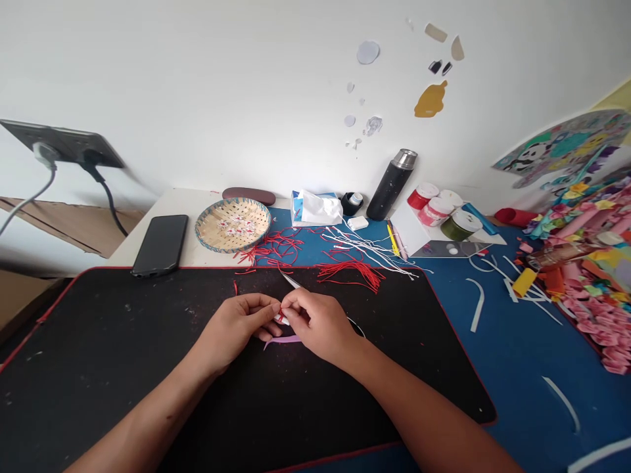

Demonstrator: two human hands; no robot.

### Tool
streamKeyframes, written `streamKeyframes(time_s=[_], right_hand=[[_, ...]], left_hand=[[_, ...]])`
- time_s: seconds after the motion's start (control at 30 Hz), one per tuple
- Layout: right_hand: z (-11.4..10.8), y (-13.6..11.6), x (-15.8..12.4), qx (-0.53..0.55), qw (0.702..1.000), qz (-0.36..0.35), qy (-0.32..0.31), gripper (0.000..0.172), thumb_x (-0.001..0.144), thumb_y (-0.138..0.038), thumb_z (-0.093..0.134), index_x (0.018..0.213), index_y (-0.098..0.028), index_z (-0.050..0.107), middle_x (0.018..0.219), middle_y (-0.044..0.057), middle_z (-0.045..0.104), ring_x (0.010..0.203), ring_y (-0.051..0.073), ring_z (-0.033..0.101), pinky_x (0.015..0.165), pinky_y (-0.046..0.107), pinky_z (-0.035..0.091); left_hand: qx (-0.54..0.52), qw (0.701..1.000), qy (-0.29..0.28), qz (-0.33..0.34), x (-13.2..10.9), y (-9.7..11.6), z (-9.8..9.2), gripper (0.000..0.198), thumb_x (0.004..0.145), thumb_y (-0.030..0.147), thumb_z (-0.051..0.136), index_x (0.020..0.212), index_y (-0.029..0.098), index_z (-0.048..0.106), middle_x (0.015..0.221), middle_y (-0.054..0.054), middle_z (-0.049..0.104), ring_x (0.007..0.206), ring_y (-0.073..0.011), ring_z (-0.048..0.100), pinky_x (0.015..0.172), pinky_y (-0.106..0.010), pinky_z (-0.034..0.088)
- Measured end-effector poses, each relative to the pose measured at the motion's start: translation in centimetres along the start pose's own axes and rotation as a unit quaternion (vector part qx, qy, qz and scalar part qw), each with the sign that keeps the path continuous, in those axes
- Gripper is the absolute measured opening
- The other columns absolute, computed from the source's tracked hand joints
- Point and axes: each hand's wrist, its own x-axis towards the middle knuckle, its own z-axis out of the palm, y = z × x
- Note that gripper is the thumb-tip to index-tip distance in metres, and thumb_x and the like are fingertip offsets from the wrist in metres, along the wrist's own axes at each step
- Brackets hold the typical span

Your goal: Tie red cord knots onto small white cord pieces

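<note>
Over the black mat [236,407], my left hand [236,325] and my right hand [318,322] meet at their fingertips. Between them is a small red and white cord piece [281,318], pinched by the thumb and fingers of both hands. Its details are too small to tell. A pair of scissors lies mostly under my right hand, with a pointed blade [290,280] showing beyond the fingers and a purple handle [284,339] below. White cord [355,326] curves out at the right of my right hand.
Behind the hands are red cords [352,272], white cords [369,248], a woven basket [233,225] holding small red and white pieces, and a tissue box [315,208]. A phone [160,244] lies at left. A black flask [393,184], ribbon spools [436,209] and paper flowers [601,295] are at right.
</note>
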Motion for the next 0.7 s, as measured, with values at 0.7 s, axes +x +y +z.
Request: streamKeyframes(time_s=[0.7], right_hand=[[-0.59, 0.25, -0.01, -0.192, 0.971, -0.137, -0.039, 0.017, 0.106, -0.020, 0.052, 0.102, -0.021, 0.068, 0.085, 0.004, 0.077, 0.077, 0.020, 0.068, 0.071, 0.031, 0.042]], left_hand=[[-0.040, 0.998, -0.007, -0.051, -0.30, 0.91, -0.01, 0.033, 0.067, 0.045, 0.088, 0.078, 0.015, 0.080, 0.065, -0.006, 0.076, 0.060, -0.0165, 0.068, 0.056, -0.022, 0.053]])
